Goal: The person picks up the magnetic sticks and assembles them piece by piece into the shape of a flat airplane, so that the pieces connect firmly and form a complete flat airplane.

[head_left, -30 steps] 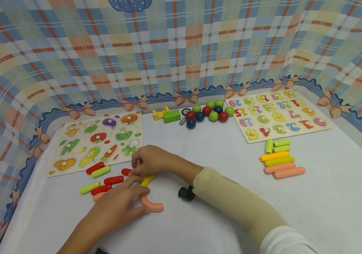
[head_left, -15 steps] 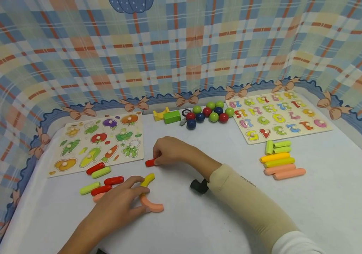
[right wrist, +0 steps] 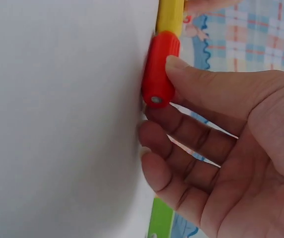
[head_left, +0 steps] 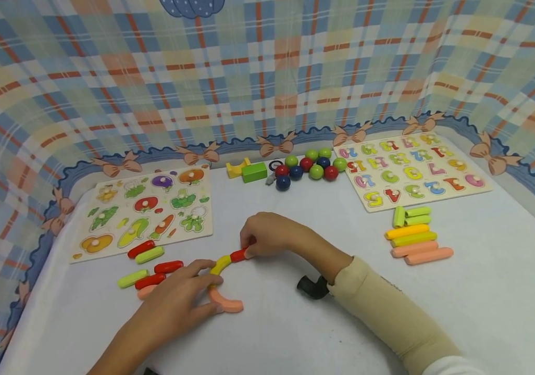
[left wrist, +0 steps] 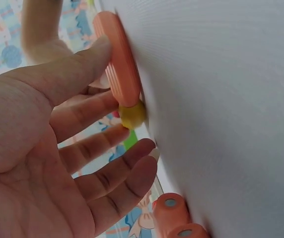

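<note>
My left hand point(head_left: 180, 297) holds two curved toy sticks that meet end to end. Its thumb lies on the orange curved stick point(left wrist: 119, 62), while fingers reach the yellow curved stick point(head_left: 221, 264). Between thumb and fingers my right hand point(head_left: 272, 234) pinches a short red stick point(right wrist: 159, 67). A round grey disc shows in the red stick's near end. Its far end meets the upper end of the yellow one, so orange, yellow and red form one bent line on the white table.
Loose red and green sticks point(head_left: 132, 277) lie left of my left hand. Several more sticks point(head_left: 413, 239) lie at right. A vegetable puzzle board point(head_left: 122, 247), coloured balls point(head_left: 316, 172), a green block point(head_left: 254, 172) and a number board point(head_left: 375, 207) line the back. A black object point(head_left: 311, 287) sits under my right forearm.
My right hand has carried the red stick from beside the vegetable board rightward, then down to the yellow stick's end. My left hand has stayed in place.
</note>
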The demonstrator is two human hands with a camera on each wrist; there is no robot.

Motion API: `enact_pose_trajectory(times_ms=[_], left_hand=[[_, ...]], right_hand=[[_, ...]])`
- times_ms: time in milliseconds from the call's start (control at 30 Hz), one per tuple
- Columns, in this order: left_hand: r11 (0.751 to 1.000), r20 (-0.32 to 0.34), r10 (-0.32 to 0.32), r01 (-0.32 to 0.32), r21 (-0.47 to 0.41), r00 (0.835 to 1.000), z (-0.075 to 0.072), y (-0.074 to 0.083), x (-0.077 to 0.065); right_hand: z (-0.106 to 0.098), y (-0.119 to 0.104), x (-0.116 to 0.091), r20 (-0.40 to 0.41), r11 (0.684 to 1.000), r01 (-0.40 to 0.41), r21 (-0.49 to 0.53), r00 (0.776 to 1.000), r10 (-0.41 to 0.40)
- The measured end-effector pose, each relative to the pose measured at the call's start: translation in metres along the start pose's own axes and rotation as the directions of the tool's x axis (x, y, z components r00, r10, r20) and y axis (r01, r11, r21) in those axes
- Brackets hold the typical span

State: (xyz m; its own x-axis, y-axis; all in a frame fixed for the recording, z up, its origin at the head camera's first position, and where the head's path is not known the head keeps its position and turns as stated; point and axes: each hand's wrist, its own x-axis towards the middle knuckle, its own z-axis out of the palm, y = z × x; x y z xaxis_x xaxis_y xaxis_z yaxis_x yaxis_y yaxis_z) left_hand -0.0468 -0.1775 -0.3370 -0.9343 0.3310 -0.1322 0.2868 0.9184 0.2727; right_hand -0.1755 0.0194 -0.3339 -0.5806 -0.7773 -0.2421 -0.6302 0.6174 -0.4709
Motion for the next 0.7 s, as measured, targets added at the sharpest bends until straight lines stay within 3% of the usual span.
enact_pose_trajectory(times_ms=[400,467,533,600,700], left_hand=[[1.000,-0.009,-0.003,0.003,0.000,1.000,0.001,-0.001,0.001],[1.000,-0.004,-0.006,0.006,0.002,1.000,0.002,-0.001,0.001],[1.000,0.006,-0.012,0.012,-0.003,1.000,0.002,-0.001,0.001],[1.000,0.020,-0.013,0.014,-0.018,1.000,0.001,-0.002,0.000],[0.999,0.037,-0.004,0.005,-0.042,0.999,0.000,-0.003,0.000]], right_hand=[[0.000,0.002,-0.002,-0.007,0.997,0.019,0.070,1.000,-0.019],[-0.006,0.007,-0.004,-0.032,0.996,0.010,0.087,0.999,-0.008],[-0.013,0.016,-0.007,-0.109,0.995,-0.006,0.101,0.994,0.017],[-0.022,0.028,-0.011,-0.225,0.992,-0.040,0.123,0.972,0.067],[-0.033,0.049,-0.016,-0.403,0.977,-0.114,0.182,0.897,0.179]])
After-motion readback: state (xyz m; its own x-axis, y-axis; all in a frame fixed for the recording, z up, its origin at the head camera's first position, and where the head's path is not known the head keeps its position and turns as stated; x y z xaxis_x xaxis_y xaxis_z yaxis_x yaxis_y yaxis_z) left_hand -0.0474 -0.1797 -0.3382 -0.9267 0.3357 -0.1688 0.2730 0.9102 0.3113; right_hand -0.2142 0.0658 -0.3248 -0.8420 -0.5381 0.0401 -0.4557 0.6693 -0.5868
